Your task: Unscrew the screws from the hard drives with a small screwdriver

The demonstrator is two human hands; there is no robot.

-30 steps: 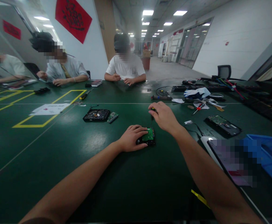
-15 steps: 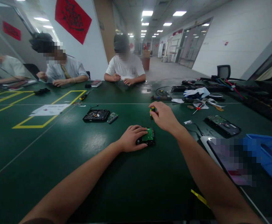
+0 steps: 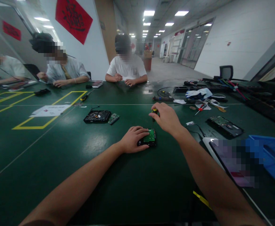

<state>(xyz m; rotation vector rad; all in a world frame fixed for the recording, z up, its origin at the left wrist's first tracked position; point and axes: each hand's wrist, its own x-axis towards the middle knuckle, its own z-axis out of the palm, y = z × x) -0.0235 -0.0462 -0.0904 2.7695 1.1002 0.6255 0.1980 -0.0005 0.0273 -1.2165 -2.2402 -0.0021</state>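
Observation:
A hard drive [image 3: 151,136] lies on the green table in front of me, its green circuit board facing up. My left hand [image 3: 135,140] grips it from the left, fingers across the board and thumb along the near edge, covering its left part. Above the drive's far edge, my right hand [image 3: 167,116] is closed around the yellow-and-black handle of a screwdriver [image 3: 154,111]. The screwdriver stands upright with its thin shaft pointing down at the board's far right corner. Whether the tip sits in a screw is too small to tell.
Left of my hands lie an opened drive [image 3: 97,116] and a loose circuit board [image 3: 114,119]. On the right are another drive [image 3: 225,126], a tablet-like device [image 3: 231,163], a blue bin [image 3: 269,157] and white gloves [image 3: 199,93]. Several people sit across the table.
The screwdriver handle has turned slightly in my right hand, whose fingers have shifted a little. My left hand and the hard drive stay in place.

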